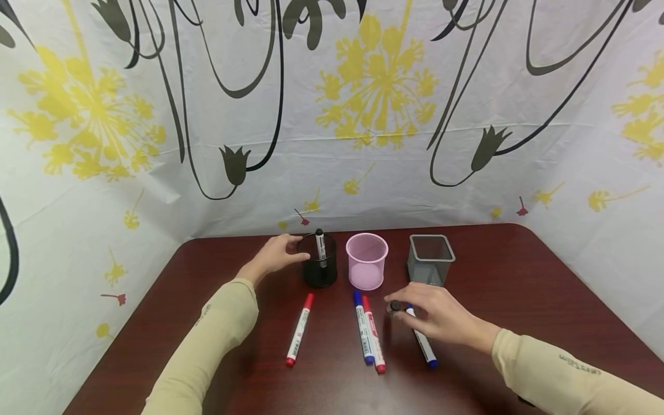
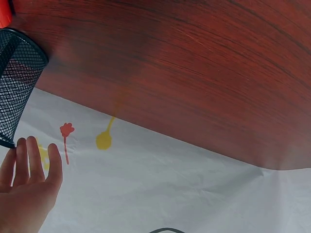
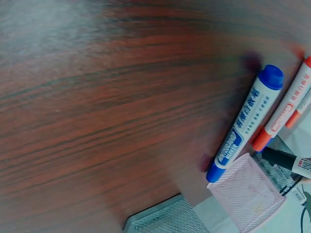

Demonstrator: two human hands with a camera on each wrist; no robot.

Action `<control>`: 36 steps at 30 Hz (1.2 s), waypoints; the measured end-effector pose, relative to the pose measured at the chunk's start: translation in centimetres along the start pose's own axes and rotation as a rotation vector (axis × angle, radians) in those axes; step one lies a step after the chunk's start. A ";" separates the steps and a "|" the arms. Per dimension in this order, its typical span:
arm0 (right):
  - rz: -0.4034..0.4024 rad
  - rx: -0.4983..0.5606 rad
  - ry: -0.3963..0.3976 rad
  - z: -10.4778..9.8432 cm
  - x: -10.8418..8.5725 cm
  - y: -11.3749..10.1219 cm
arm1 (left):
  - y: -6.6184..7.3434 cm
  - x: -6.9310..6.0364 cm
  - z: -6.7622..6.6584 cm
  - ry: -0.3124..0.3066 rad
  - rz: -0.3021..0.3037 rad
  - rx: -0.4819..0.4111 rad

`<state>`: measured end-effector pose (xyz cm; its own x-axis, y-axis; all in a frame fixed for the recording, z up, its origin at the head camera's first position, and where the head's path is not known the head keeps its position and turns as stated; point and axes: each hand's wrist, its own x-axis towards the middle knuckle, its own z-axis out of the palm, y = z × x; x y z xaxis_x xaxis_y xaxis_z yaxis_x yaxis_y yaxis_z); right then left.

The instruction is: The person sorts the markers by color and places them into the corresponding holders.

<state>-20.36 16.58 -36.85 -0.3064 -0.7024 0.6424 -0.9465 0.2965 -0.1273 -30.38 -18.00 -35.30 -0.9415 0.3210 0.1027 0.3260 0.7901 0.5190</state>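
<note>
My left hand (image 1: 277, 253) is at the left side of a black mesh pen holder (image 1: 311, 275), thumb in front and fingers behind its rim. In the left wrist view, the fingers (image 2: 33, 162) look straight, fingertips at the rim of the holder (image 2: 19, 77). A black-capped marker (image 1: 320, 248) stands in that holder. My right hand (image 1: 433, 311) pinches another black marker (image 1: 395, 305), seen nearly end-on, above the table. In the right wrist view, its black end and white barrel (image 3: 302, 166) show at the right edge. Below that hand lies a blue marker (image 1: 424, 344).
A pink mesh holder (image 1: 366, 268) stands in the middle, and a square grey mesh holder (image 1: 429, 268) to its right. A red marker (image 1: 300, 330) lies at left; a blue marker (image 1: 363, 328) and a red marker (image 1: 374, 337) lie side by side. Patterned cloth (image 1: 290, 115) hangs behind the table.
</note>
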 end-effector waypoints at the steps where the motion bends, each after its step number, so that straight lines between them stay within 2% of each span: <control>1: 0.012 0.011 0.009 0.0 0.1 0.0 | 0.0 0.0 0.0 0.001 0.001 0.000; 8: 0.103 0.119 0.046 0.0 1.0 -0.3 | -0.1 0.1 0.1 0.002 -0.005 -0.007; 12: 0.096 0.144 0.083 0.2 1.5 -0.3 | -0.1 0.1 0.2 -0.001 -0.007 -0.010; 15: 0.092 0.134 0.101 0.3 1.9 -0.2 | -0.1 0.2 0.2 -0.002 -0.006 -0.012; 26: 0.173 0.155 0.089 0.6 3.3 -0.1 | 0.0 0.4 0.1 0.000 -0.003 -0.005; 36: 0.196 0.070 0.170 0.9 4.9 0.2 | 0.0 0.3 0.1 -0.002 -0.007 -0.026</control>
<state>-22.17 12.69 -34.42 -0.4687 -0.5155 0.7173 -0.8773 0.3668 -0.3096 -30.61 -17.88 -35.36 -0.9435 0.3168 0.0971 0.3171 0.7783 0.5420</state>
